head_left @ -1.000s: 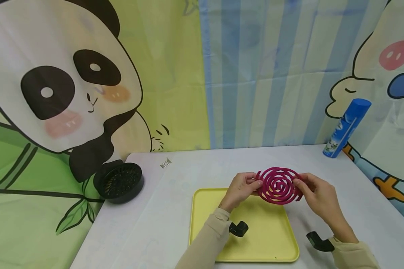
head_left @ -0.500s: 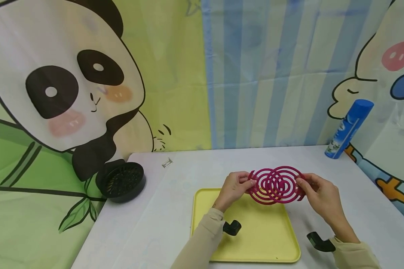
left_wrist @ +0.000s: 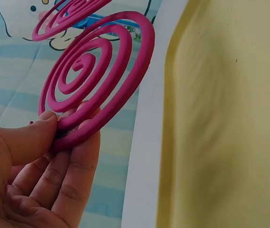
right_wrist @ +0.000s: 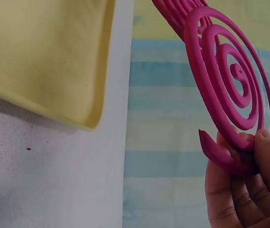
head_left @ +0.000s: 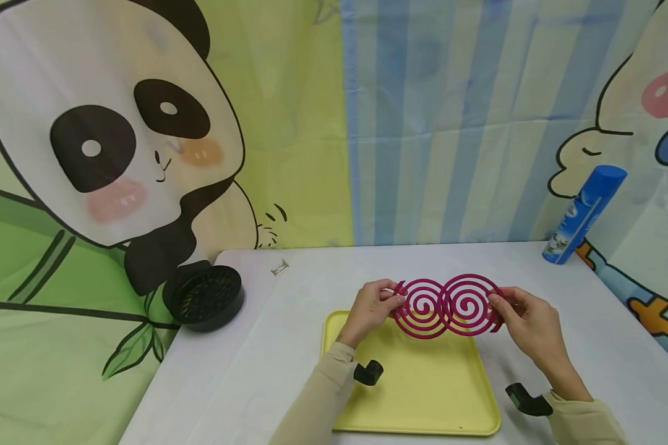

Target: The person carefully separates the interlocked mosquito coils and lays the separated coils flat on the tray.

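Note:
Two magenta mosquito coils are held up over the far part of a yellow tray [head_left: 428, 395]. My left hand [head_left: 367, 312] pinches the left mosquito coil [head_left: 424, 307] by its outer edge, thumb on one side and fingers on the other. The right mosquito coil [head_left: 469, 307] is pinched likewise at its outer end by my right hand [head_left: 534, 321]. In the head view the inner edges of the coils overlap slightly; whether they touch I cannot tell. The right wrist view shows the free tip of the coil curving past the fingers.
A black round slotted holder [head_left: 206, 300] sits at the table's left edge. Near the back lies a small metal stand [head_left: 280, 267]. A blue spray can [head_left: 581, 219] stands at the back right corner. Printed curtains hang behind the white table [head_left: 267, 346].
The two coils, earlier stacked as one, have come apart sideways. My left hand has moved left with its coil, while my right hand has stayed nearly in place.

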{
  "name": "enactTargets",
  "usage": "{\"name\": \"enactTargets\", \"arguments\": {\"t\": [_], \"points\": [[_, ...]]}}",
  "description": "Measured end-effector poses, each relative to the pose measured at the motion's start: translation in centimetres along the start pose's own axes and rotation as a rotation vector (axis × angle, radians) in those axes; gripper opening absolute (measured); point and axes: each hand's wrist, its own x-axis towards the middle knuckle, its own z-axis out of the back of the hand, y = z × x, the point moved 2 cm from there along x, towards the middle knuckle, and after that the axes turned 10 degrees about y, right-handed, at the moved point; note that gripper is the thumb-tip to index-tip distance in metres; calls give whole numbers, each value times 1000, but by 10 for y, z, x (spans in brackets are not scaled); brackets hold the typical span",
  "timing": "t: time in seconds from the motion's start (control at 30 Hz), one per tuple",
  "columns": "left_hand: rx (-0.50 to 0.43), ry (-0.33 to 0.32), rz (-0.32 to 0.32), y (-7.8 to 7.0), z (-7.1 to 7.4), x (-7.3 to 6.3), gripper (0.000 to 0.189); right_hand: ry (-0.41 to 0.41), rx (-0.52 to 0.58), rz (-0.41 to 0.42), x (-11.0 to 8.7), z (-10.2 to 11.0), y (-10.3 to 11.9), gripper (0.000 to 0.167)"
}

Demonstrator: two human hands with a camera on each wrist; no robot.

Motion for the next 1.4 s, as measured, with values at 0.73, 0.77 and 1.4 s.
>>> {"name": "enactTargets", "arguments": {"t": [0.73, 0.77, 1.4], "points": [[129, -35, 24, 11, 36, -19, 12, 9, 4, 28, 4, -11, 7, 26], [135, -32, 28, 13, 38, -20, 12, 12, 3, 28, 5, -12, 7, 26], [193, -10, 125, 27, 71, -39, 12, 45, 11, 19, 7, -24, 9, 29]]}}
